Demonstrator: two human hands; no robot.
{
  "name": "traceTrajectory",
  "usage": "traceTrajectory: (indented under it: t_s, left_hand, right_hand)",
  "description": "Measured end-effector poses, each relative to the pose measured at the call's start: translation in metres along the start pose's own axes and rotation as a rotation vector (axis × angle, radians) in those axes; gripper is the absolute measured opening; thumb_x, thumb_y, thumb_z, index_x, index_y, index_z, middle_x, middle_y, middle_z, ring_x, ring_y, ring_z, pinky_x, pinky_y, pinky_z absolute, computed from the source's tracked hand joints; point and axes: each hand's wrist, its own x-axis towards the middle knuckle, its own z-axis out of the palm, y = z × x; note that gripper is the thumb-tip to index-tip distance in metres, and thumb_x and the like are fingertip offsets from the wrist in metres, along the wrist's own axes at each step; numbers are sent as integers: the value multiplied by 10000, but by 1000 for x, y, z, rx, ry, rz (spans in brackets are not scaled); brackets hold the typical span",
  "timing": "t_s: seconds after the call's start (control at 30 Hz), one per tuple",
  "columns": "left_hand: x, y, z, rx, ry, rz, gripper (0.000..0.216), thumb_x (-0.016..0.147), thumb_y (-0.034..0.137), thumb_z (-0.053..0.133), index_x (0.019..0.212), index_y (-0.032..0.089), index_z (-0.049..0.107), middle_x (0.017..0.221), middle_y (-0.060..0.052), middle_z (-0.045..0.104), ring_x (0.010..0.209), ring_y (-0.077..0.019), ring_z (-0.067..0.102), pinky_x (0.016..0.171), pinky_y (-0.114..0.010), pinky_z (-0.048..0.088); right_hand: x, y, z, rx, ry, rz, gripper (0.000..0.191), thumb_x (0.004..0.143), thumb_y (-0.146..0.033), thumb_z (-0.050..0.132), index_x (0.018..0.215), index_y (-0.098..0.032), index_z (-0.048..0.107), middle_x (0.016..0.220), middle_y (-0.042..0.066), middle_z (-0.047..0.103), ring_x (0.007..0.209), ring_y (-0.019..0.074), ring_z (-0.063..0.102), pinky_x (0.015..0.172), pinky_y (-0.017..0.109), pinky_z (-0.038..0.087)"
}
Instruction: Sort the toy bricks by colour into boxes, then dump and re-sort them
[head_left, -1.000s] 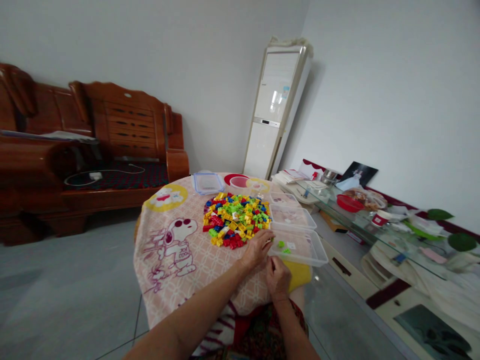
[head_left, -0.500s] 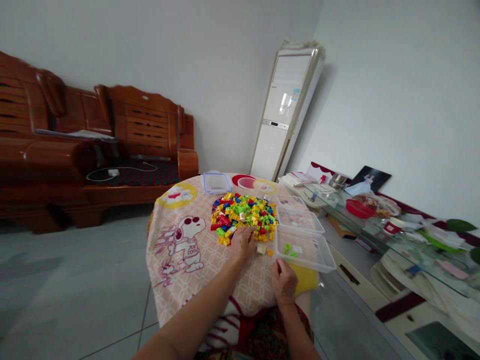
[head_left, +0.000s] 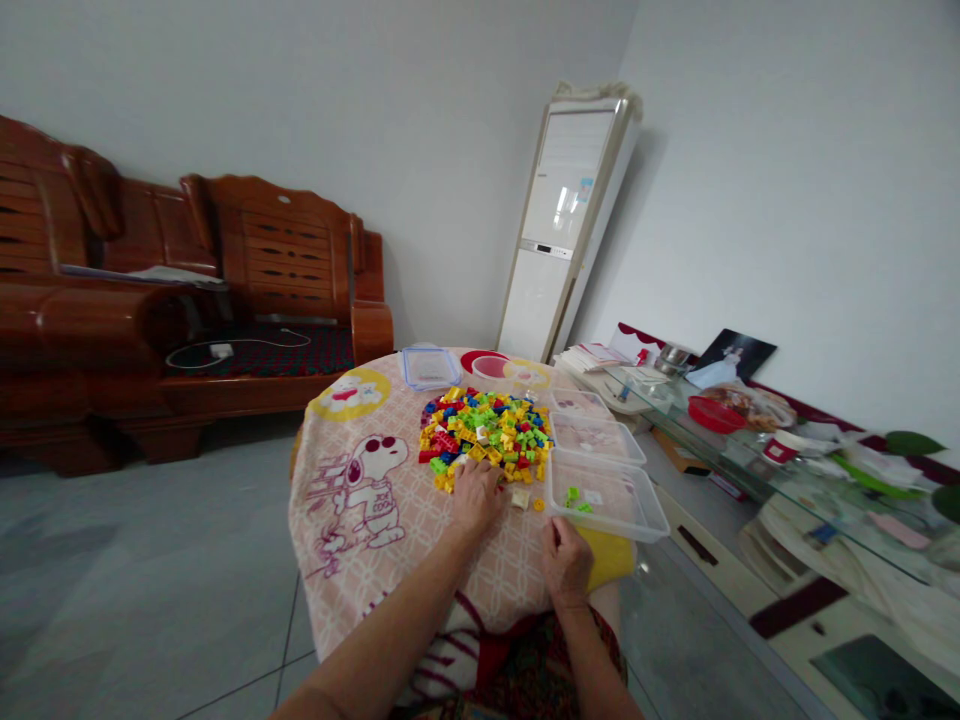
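A heap of small toy building bricks [head_left: 487, 425] in yellow, green, red and blue lies on the cloth-covered round table. At its near edge is my left hand [head_left: 478, 497], back up, with its fingers stretched over the bricks and partly hidden from view. Closer to me, my right hand [head_left: 568, 562] rests closed on the table; whatever is in it cannot be seen. Just beyond it stands a clear plastic box [head_left: 637, 520] holding a few green bricks [head_left: 576, 499]. A cream piece [head_left: 520, 497] and a round yellow piece [head_left: 538, 505] lie between the hands.
Two more clear plastic containers [head_left: 630, 447] line up behind the box. A blue-rimmed clear container [head_left: 430, 385] and a pink round bowl [head_left: 491, 367] sit at the table's far edge. A cluttered glass-topped cabinet [head_left: 795, 490] stands right; a wooden sofa [head_left: 285, 270] stands left.
My left hand has turned flatter, and its fingers have spread over the near edge of the heap. My right hand stays closed in place. The view has shifted slightly.
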Motion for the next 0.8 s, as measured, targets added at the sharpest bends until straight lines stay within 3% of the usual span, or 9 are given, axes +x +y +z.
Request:
traceTrajectory:
  t_s: [0.2,0.33,0.43,0.53,0.8]
  left_hand:
    - [0,-1,1,-14,1,-10,194,806,180,575,924,222,722,905,-81,687,951,-283,551,838,-427,377]
    - [1,-4,9,-115,138,-4,197,777,147,584,914,221,704,890,-72,678,934,-261,566,855,-411,411]
    - [2,-3,16,-319,217,21,263,782,103,542,981,208,678,930,-63,658,894,-205,591,817,-336,470]
    - [0,7,20,-497,181,104,300,796,60,498,1008,198,659,975,-53,643,846,-152,610,757,-267,502]
    - [2,49,24,-664,49,291,255,847,86,509,1004,188,682,968,-73,656,922,-172,621,809,-291,519]
  right_hand:
    - [0,0,0,0,-4,4,387,967,-324,396,679,-195,620,583,25,612,526,130,517,568,247,321]
    - [1,0,0,-1,-6,0,400,973,-326,391,667,-192,611,579,25,609,527,130,515,567,247,313]
    - [0,-1,0,-5,-8,5,403,980,-331,390,678,-186,614,586,26,611,532,128,518,573,245,309]
    - [1,-2,0,-9,-13,-2,408,982,-324,387,667,-185,607,573,23,604,518,125,507,568,249,299]
    - [2,-5,-2,-8,-5,7,407,976,-304,392,637,-195,590,563,26,596,510,125,495,558,252,294]
